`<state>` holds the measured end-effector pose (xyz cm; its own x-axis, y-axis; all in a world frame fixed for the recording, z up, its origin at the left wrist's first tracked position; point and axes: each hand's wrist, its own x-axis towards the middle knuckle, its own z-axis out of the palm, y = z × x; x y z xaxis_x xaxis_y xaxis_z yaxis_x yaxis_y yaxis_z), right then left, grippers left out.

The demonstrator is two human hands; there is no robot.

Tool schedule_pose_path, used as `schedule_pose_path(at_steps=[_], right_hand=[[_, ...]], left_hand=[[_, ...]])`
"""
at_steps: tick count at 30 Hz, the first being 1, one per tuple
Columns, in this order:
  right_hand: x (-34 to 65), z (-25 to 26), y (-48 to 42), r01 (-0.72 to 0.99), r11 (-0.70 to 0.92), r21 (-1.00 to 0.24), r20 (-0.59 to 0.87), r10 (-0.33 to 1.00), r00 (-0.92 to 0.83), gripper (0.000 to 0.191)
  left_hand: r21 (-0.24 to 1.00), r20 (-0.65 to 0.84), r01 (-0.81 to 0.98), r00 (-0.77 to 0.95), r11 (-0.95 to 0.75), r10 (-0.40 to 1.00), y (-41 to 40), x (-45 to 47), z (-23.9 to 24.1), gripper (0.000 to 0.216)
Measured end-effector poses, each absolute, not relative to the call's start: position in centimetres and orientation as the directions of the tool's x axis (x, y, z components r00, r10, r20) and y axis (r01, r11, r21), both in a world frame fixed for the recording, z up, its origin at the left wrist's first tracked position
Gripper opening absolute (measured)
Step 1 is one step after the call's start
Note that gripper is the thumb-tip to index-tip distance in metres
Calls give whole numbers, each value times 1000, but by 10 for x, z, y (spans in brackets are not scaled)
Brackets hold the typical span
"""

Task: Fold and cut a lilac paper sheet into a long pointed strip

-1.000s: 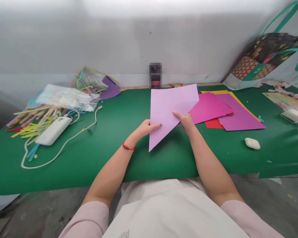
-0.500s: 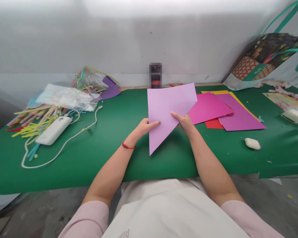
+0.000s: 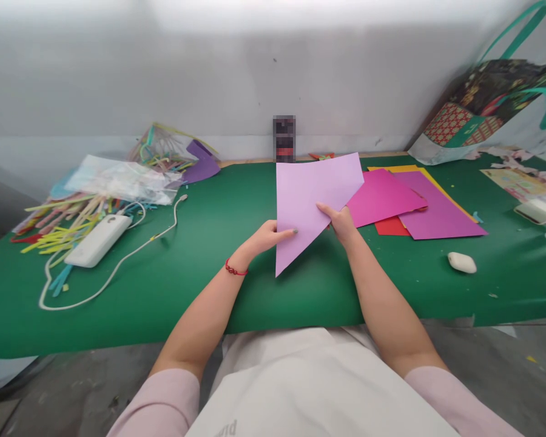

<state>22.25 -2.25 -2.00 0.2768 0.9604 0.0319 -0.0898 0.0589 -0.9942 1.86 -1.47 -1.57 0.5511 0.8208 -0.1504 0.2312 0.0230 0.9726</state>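
A sheet of light purple paper [image 3: 309, 194] is held up above the green table [image 3: 200, 291], its lower edge slanting to a point. My left hand [image 3: 268, 235] is closed on its left edge, thumb on the near face and the other fingers behind. On the slanted right side, my right hand [image 3: 339, 221] pinches the same sheet, thumb in front; its remaining fingers are mostly hidden. Just right of the sheet lie a magenta sheet [image 3: 384, 197] and a darker purple sheet [image 3: 441, 206], with red paper [image 3: 391, 227] partly under them.
A white power bank [image 3: 99, 240] with a cable lies left, beside colourful strips [image 3: 50, 233] and clear plastic [image 3: 122, 176]. A curved purple piece [image 3: 202, 162] sits behind. On the right are a white earbud case [image 3: 461, 263] and a patterned bag [image 3: 477, 115] against the wall.
The light purple sheet has shifted slightly right, and its lower tip sits a little higher. Both hands keep their hold and have moved slightly with it.
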Motion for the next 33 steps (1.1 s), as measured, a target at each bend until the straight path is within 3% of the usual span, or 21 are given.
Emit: schedule_pose_path(at_steps=[7,14,18,21,23,28,33], right_hand=[[222,-23,-20,-86,95,-992,62,945,320,30],[223,-26,-17,3,184,-983,168,891,422,33],[210,-24,-22,29,113,-993,117,963,244,50],[195,-25,-28,101,86,-991,87,996,10,58],[189,-26,-31,122,91,-988,86,995,-47,61],[198,-27,-25,106,124,-987,141,976,166,64],[206,-27,-20,54,139,-989,149,940,307,66]], left_hand=[[978,-135,204,521,30,843,-11,20,-20,42],[969,-220,203,435,144,873,-8,24,-21,31],[983,-142,161,349,90,926,-10,27,-19,29],[989,-97,139,310,56,946,-10,26,-19,38],[990,-89,129,311,51,946,-8,25,-19,47],[987,-153,102,422,121,894,-6,23,-16,68],[994,-86,95,461,48,883,-8,26,-20,51]])
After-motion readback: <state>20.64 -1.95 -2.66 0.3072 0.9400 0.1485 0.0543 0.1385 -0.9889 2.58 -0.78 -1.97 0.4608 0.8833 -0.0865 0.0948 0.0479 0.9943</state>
